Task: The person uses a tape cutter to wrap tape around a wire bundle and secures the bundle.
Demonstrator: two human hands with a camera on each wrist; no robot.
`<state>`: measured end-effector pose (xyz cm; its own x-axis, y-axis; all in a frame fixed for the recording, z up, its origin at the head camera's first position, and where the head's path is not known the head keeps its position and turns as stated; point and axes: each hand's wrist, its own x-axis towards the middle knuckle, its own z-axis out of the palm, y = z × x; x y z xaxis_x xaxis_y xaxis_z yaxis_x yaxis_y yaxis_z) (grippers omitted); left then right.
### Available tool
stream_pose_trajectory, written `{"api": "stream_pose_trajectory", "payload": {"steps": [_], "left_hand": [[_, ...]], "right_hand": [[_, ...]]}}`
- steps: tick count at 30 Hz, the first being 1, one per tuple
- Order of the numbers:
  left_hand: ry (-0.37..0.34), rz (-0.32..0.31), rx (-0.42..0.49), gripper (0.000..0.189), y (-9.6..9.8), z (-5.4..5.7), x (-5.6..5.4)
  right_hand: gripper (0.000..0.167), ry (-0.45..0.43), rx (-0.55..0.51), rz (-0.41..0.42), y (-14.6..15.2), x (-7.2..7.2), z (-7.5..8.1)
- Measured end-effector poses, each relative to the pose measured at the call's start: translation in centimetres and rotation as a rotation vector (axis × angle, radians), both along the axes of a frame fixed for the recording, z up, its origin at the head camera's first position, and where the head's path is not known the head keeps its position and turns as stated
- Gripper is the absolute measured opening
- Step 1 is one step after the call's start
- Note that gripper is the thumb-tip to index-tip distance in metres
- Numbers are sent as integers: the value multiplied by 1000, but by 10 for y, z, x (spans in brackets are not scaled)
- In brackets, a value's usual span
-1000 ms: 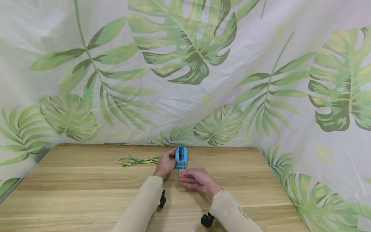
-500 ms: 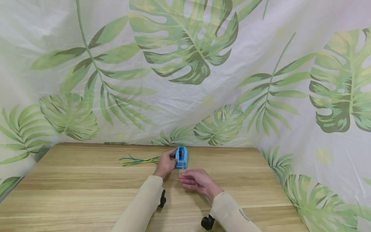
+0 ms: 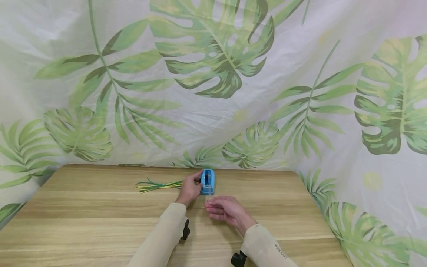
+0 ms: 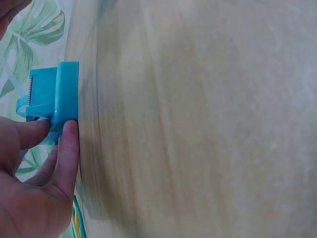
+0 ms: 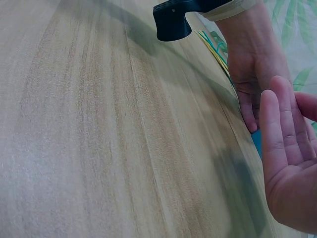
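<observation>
A blue tape dispenser stands near the back edge of the table. My left hand holds it from the left side; in the left wrist view, the thumb and fingers are against the dispenser. A clear strip of tape runs from the dispenser's front toward my right hand, which pinches its end between thumb and index finger. The other right fingers are extended in the right wrist view, where this hand mostly hides the dispenser.
A bundle of green and yellow twist ties or thin wires lies left of the dispenser, partly behind my left hand. Behind the wooden table hangs a leaf-printed cloth. Black wrist-camera mounts jut from both sleeves.
My right hand has drawn slightly toward me, and the tape strip between it and the dispenser looks a little longer. My left hand stays on the dispenser.
</observation>
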<state>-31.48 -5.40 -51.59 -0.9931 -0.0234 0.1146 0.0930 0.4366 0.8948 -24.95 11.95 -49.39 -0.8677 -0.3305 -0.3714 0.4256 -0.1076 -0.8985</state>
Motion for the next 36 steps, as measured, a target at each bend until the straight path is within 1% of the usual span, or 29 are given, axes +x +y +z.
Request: {"api": "stream_pose_trajectory", "payload": {"steps": [4, 8, 11, 18, 23, 30, 36], "left_hand": [[2, 3, -13, 56, -1, -1, 0], [-11, 2, -10, 56, -2, -2, 1], [-20, 0, -3, 57, -2, -1, 1], [-8, 13, -5, 56, -2, 0, 0], [-31, 14, -7, 57, -1, -1, -1], [-29, 23, -10, 57, 0, -2, -4], [-38, 14, -3, 57, 0, 0, -2]], "right_hand": [[33, 0, -4, 6, -1, 2, -1], [32, -4, -5, 12, -1, 5, -1], [29, 1, -5, 18, -1, 6, -1], [20, 3, -7, 10, 0, 8, -1], [25, 5, 1, 13, 1, 11, -2], [38, 16, -3, 23, 1, 13, -2], [38, 12, -16, 25, 2, 15, -2]]}}
